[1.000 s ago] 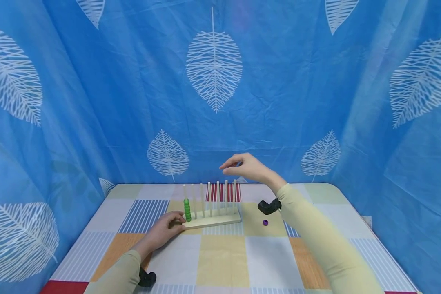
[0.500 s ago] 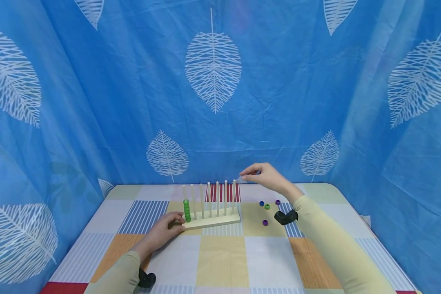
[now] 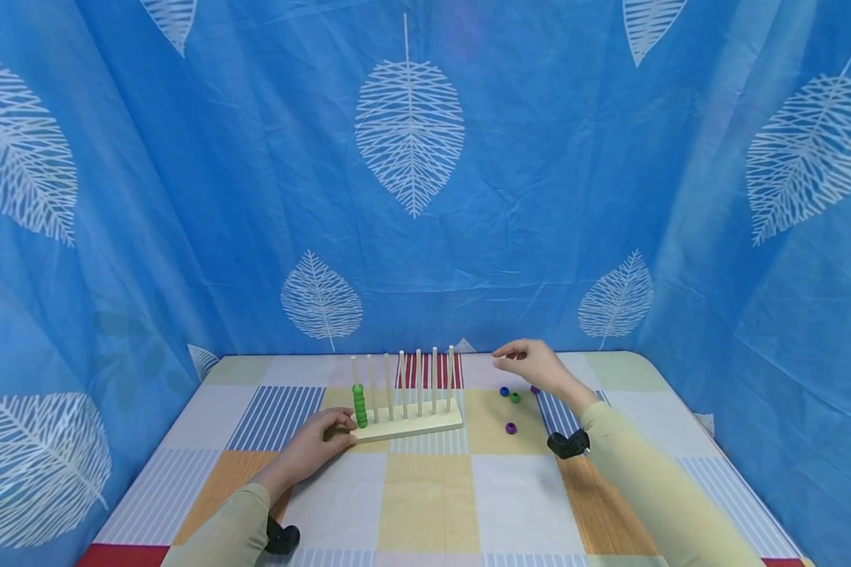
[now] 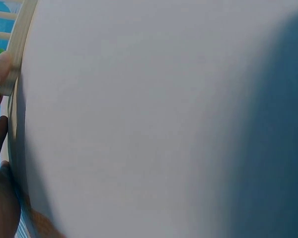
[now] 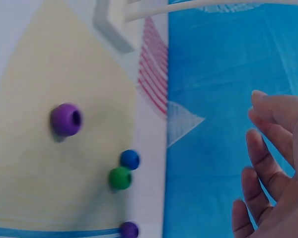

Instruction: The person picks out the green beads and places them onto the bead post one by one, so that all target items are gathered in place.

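Observation:
My left hand [image 3: 314, 447] holds the left end of a pale wooden peg stand [image 3: 414, 426], with the thumb at its front edge. Several green beads [image 3: 359, 405] are stacked on the leftmost peg; the other pegs are bare. In the left wrist view, only part of that hand [image 4: 2, 198] and the stand's end show. My right hand [image 3: 537, 366] hovers right of the stand with loosely bent fingers. In the right wrist view, its thumb and fingers are apart with nothing between them. Below it lie a blue bead [image 3: 504, 391], a green bead [image 3: 515, 398] and a purple bead [image 3: 534, 390].
Another purple bead [image 3: 511, 428] lies nearer the front, right of the stand. A patchwork-patterned cloth [image 3: 429, 504] covers the table. Blue curtains [image 3: 525, 197] with white leaf prints close off the back and both sides.
My right hand has moved right and down, away from above the pegs. The blue, green and farther purple beads have come into view. My left hand stays on the stand.

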The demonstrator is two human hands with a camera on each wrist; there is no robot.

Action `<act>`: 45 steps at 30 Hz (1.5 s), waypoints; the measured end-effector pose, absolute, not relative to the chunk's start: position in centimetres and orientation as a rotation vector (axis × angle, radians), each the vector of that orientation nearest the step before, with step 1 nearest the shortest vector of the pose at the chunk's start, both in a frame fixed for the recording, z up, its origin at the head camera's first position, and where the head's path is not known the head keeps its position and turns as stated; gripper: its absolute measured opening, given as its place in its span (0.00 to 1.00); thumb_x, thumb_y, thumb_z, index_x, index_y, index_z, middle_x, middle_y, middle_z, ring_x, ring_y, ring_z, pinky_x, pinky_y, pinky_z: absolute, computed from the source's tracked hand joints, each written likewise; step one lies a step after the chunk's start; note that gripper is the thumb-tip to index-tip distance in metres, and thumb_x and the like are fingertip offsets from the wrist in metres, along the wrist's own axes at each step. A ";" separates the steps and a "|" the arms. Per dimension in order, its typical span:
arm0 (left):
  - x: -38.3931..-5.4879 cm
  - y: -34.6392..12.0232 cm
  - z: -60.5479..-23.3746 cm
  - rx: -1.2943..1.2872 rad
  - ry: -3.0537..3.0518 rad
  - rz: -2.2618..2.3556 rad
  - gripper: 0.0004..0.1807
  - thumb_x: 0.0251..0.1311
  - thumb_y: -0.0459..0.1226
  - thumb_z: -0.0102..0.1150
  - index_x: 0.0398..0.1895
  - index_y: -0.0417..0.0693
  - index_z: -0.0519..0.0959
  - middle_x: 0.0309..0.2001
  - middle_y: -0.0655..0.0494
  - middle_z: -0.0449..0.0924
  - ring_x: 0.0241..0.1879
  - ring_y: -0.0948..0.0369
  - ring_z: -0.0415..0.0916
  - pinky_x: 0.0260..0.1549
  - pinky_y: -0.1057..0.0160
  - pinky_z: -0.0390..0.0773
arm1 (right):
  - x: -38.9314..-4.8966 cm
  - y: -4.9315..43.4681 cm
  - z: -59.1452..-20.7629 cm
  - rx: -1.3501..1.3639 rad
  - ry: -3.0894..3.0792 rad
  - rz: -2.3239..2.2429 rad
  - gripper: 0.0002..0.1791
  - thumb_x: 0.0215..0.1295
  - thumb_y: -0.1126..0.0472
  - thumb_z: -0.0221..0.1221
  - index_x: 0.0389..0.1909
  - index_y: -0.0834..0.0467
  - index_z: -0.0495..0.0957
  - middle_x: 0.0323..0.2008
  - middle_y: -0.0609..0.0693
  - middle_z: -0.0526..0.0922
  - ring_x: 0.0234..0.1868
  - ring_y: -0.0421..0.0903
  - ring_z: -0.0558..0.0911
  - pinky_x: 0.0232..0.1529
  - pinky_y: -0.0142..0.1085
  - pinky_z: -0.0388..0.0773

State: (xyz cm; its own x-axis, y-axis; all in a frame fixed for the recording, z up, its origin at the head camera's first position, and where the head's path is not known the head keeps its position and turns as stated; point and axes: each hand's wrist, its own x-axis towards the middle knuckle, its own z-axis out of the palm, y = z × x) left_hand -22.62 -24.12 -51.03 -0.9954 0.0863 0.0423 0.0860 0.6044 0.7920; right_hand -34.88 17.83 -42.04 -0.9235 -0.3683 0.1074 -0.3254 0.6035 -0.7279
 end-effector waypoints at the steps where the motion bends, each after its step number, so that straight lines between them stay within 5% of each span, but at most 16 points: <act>1: -22.6 -24.1 -51.0 0.151 2.814 1.390 0.05 0.65 0.39 0.69 0.39 0.56 0.81 0.66 0.49 0.75 0.71 0.43 0.64 0.71 0.37 0.58 | -34.8 18.0 -42.3 -0.581 2.777 -1.232 0.16 0.69 0.51 0.66 0.52 0.55 0.86 0.45 0.52 0.82 0.40 0.50 0.76 0.34 0.40 0.75; 25: -22.7 -24.1 -51.0 0.169 2.826 1.378 0.05 0.65 0.39 0.69 0.39 0.56 0.81 0.66 0.48 0.75 0.71 0.43 0.64 0.71 0.38 0.59 | -33.5 20.0 -47.8 -0.261 2.843 -1.195 0.14 0.64 0.57 0.70 0.48 0.59 0.87 0.39 0.51 0.83 0.35 0.48 0.75 0.33 0.39 0.74; 45: -22.7 -24.0 -50.9 0.146 2.825 1.376 0.05 0.65 0.38 0.70 0.38 0.57 0.81 0.66 0.48 0.75 0.70 0.43 0.64 0.72 0.38 0.58 | -33.0 20.2 -49.1 -0.161 2.916 -1.065 0.17 0.63 0.54 0.71 0.48 0.60 0.87 0.44 0.54 0.85 0.38 0.48 0.79 0.39 0.45 0.79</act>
State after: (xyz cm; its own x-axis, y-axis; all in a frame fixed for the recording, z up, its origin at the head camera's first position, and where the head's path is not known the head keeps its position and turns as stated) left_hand -22.67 -24.00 -50.94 -0.9957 0.0814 0.0440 0.0849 0.6132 0.7853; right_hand -33.00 20.22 -49.12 -0.9941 -0.1085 0.0039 -0.0855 0.7601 -0.6442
